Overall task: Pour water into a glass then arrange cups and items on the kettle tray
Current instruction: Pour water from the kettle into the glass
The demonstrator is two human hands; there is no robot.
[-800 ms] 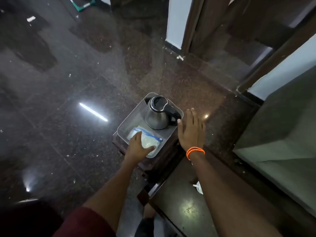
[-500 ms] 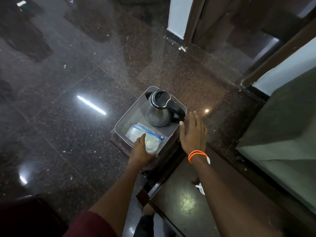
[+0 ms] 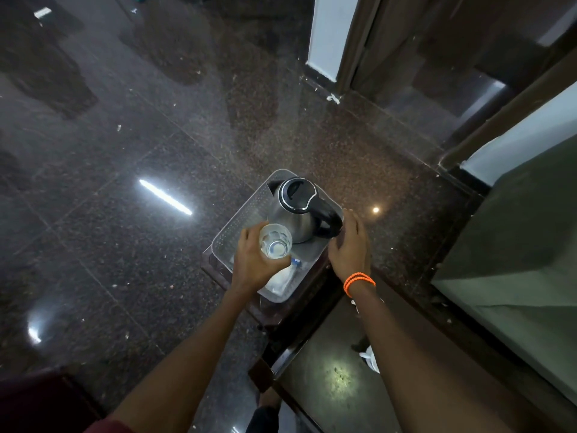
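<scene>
Over the grey tray, the left hand grips a clear glass just beside the steel kettle, while the right hand rests with relaxed fingers at the tray's right edge.

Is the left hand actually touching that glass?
Touching. The head view shows the left hand with fingers curled round the glass, above the tray.

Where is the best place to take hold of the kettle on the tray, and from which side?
Grip the kettle by its black handle, coming from the right, probably with the right hand. The handle juts toward that hand beside the tray, while the left hand holds the glass.
</scene>
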